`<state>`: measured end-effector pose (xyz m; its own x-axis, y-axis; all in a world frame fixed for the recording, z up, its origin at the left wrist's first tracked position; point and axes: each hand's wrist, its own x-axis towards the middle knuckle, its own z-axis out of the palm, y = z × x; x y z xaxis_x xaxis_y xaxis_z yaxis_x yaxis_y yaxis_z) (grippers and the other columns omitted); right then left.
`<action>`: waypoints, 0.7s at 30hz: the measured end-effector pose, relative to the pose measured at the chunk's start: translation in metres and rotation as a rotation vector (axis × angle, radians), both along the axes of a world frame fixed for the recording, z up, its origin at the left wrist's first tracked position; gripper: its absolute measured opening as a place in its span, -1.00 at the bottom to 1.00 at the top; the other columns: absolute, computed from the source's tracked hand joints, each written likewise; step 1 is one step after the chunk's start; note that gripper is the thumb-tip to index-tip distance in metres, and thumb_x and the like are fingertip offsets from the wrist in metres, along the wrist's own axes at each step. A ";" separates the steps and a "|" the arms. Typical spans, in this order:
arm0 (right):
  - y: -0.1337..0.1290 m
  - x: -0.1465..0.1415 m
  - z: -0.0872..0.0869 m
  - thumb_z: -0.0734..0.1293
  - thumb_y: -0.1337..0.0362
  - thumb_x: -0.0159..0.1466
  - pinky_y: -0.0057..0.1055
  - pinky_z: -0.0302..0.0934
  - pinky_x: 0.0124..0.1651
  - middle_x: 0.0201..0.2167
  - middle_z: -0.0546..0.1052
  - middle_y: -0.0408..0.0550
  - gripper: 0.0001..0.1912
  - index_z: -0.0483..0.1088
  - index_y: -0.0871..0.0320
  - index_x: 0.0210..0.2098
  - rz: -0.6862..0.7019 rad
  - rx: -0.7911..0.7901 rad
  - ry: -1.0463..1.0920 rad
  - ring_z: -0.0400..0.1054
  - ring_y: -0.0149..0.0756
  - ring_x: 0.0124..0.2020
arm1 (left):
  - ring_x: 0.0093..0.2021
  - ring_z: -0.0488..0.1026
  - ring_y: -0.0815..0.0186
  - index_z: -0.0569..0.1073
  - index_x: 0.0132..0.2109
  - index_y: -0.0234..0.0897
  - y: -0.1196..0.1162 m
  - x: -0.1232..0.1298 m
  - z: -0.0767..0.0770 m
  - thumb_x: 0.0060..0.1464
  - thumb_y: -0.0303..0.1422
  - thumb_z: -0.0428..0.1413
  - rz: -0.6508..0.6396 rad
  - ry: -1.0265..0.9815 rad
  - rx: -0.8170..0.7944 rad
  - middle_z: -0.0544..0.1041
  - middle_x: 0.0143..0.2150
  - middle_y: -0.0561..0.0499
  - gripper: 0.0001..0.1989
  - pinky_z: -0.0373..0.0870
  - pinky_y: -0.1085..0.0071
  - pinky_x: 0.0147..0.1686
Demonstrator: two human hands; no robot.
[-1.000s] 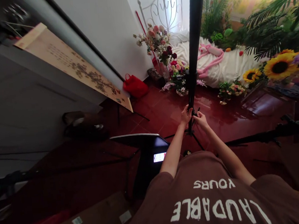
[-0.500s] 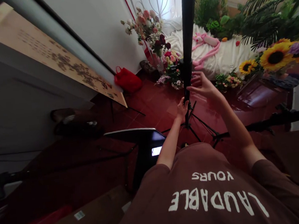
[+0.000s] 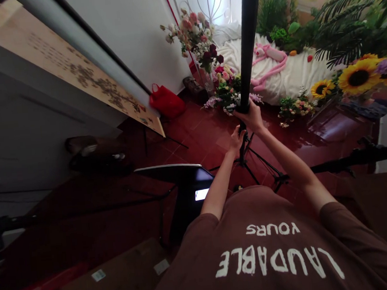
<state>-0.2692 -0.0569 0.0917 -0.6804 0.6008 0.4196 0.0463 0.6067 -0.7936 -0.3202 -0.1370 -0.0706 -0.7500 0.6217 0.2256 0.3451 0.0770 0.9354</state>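
A black tripod stand [image 3: 247,45] rises in front of me, its thick upper tube leaning toward the camera and its thin legs [image 3: 250,170] spread on the floor. My left hand [image 3: 236,140] is wrapped round the narrower part of the pole, below the thick tube. Just above it, my right hand [image 3: 252,116] is closed round the lower end of the thick tube. Part of its fingers is hidden behind the tube. The two hands sit close together, one over the other.
Flower bunches [image 3: 201,40] and a white-draped bed with a pink plush toy [image 3: 270,53] lie beyond. Sunflowers [image 3: 358,78] stand right; a red bag [image 3: 166,101] and hanging scroll [image 3: 71,65] are left. A lit phone [image 3: 201,194] is beside my left arm. Another black pole [image 3: 367,155] crosses at right.
My right hand has moved down and left from beside the pole and closed round the thick tube. The tube's collar sits lower, nearer my left hand, which keeps its place.
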 end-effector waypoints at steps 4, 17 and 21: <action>-0.006 0.005 -0.047 0.38 0.01 0.12 -0.39 0.27 -0.26 -0.47 0.42 -0.20 -0.63 0.32 0.09 -0.19 -0.008 -0.093 -0.101 0.34 -0.32 -0.40 | -0.23 0.51 0.25 0.44 0.03 -0.23 0.004 -0.003 -0.009 0.19 -0.21 0.04 0.009 -0.071 -0.001 0.56 -0.20 -0.10 -0.68 0.39 0.38 -0.24; 0.013 0.078 -0.071 0.42 -0.06 0.10 -0.46 0.19 -0.35 -0.42 0.50 -0.11 -0.64 0.32 0.05 -0.33 0.043 -0.112 -0.341 0.38 -0.30 -0.40 | -0.22 0.51 0.27 0.43 0.06 -0.20 -0.001 0.006 0.001 0.18 -0.10 0.03 0.016 -0.043 -0.012 0.56 -0.19 -0.09 -0.60 0.37 0.41 -0.24; 0.011 0.098 -0.093 0.48 -0.08 0.01 -0.49 0.10 -0.42 -0.56 0.42 -0.18 -0.60 0.32 0.04 -0.42 0.086 -0.167 -0.441 0.33 -0.32 -0.47 | -0.20 0.51 0.26 0.45 0.04 -0.19 0.000 0.007 0.001 0.17 -0.05 0.02 0.023 -0.037 -0.021 0.56 -0.16 -0.10 -0.58 0.37 0.41 -0.21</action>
<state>-0.1713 -0.0457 -0.0011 -0.8219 0.5694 -0.0173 0.3557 0.4892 -0.7963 -0.3129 -0.1367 -0.0693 -0.7717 0.6085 0.1848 0.3083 0.1039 0.9456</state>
